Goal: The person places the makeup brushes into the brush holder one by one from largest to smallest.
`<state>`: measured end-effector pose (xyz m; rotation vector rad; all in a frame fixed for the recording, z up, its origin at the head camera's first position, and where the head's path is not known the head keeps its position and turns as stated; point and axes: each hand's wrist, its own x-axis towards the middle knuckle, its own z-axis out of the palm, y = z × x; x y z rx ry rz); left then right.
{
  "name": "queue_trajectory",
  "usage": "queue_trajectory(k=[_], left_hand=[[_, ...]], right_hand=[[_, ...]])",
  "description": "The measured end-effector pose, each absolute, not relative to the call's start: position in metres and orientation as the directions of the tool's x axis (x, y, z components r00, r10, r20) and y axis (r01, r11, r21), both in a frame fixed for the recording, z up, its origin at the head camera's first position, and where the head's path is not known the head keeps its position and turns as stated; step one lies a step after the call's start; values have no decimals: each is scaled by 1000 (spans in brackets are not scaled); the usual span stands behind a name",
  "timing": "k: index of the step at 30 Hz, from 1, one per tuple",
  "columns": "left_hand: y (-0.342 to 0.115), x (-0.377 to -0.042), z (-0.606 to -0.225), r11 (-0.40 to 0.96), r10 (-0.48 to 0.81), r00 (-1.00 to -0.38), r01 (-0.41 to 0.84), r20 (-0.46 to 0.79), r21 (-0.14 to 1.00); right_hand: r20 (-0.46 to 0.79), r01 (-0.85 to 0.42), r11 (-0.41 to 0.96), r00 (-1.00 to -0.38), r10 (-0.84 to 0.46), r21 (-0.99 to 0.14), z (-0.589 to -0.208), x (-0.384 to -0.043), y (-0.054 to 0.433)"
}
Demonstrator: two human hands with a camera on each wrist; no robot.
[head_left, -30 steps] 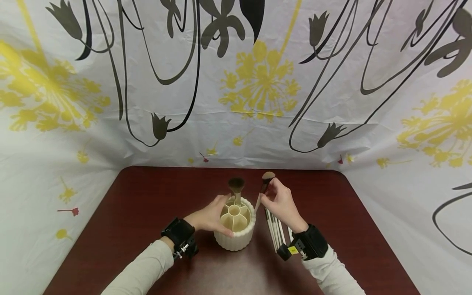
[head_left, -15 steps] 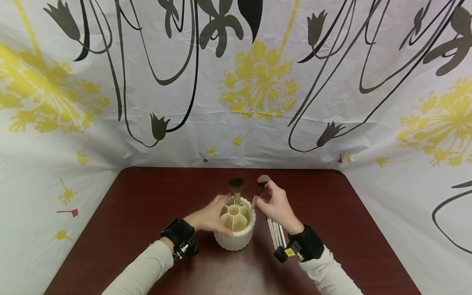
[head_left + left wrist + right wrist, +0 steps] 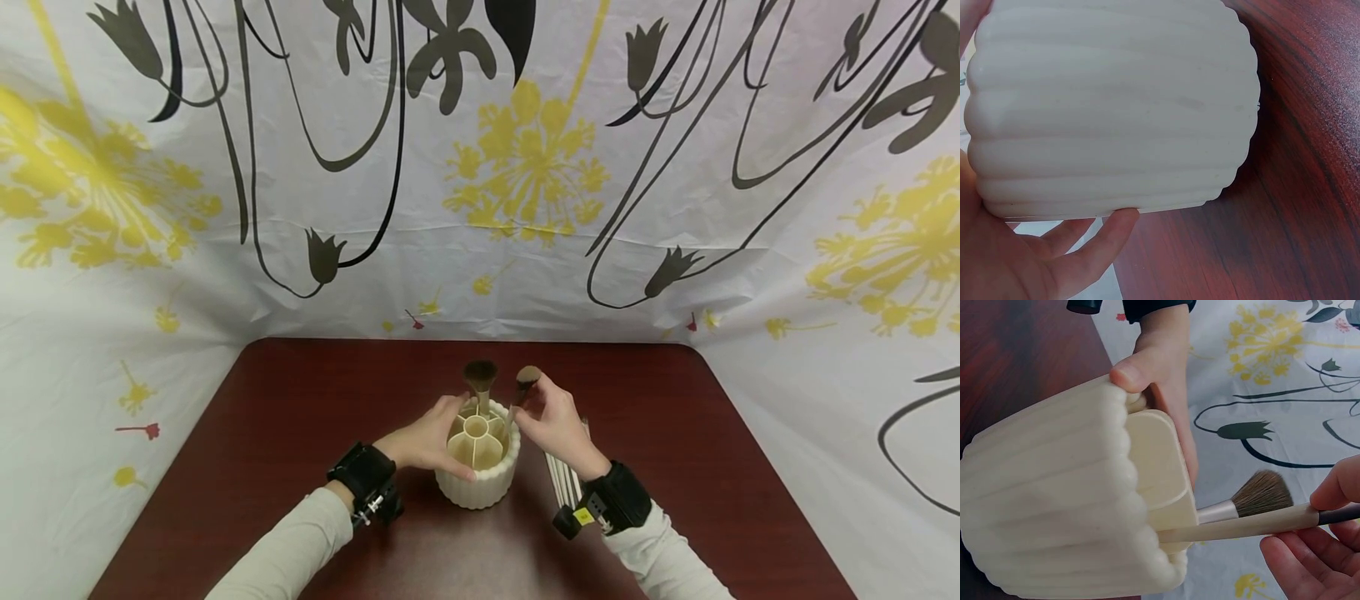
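Observation:
A cream, ribbed brush holder with a scalloped rim and petal-shaped compartments stands on the table. My left hand grips it by its left side, thumb at the near rim and fingers at the far side. In the right wrist view a makeup brush with a pale handle is pinched between thumb and fingers of my right hand. Its handle end is inside the holder's rim, bristles up, slightly tilted. Another makeup brush with dark, fanned bristles stands in a back compartment.
Several pale-handled brushes lie side by side on the dark red table, right of the holder and partly under my right forearm. A white curtain with a flower print hangs behind the table.
My right hand has moved left and slightly down with its brush, whose handle end has gone from beside the holder to inside the rim. The left hand and holder stay put.

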<state>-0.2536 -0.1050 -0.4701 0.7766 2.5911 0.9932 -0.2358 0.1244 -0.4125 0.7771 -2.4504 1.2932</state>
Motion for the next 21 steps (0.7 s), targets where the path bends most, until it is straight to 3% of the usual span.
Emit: queue_trajectory(k=[8,16,21], left_hand=[[-105,-254,-469,624,563,-825,389,-45,678],[-104,-253,-468,624,562,-826,393,-39,675],[-104,-252,-468,625,560,-828,392,-38,675]], right_hand=[[459,-572,444,-819,-344,-690,-421,-239,124],[544,-634,409,-773,-326,-656,-434,-240,124],[495,-590,450,-807,-322,-670,-436,-239,124]])
